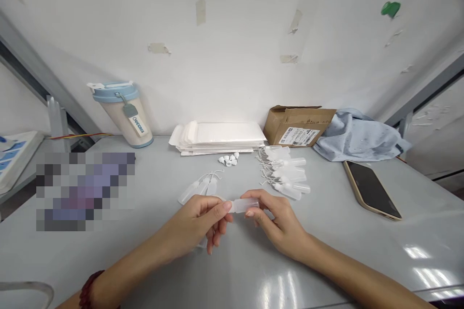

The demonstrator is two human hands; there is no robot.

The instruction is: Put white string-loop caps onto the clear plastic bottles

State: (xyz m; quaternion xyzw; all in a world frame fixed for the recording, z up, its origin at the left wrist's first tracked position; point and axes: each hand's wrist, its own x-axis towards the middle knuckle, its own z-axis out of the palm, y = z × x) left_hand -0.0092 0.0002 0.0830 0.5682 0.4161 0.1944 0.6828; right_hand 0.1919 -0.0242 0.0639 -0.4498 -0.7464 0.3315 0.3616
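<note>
Between my two hands, just above the grey table, lies a small translucent plastic bottle [244, 204], held on its side. My left hand [208, 217] pinches its left end between thumb and fingers, hiding that end. At the other end, the thumb and index finger of my right hand [275, 215] close around the bottle's base. Behind my left hand rest a few similar bottles [198, 187] with thin white straps. Several more bottles with straps [286, 174] lie in a row beyond my right hand. Small white caps [228, 159] sit in a loose cluster between the two groups.
Flat white padded envelopes [224, 134] are stacked against the wall. A cardboard box [299, 125], a light blue cloth [357, 135] and a phone [371, 188] are at the right. A tumbler [125, 113] stands back left, behind a pixelated patch on the grey table [326, 231].
</note>
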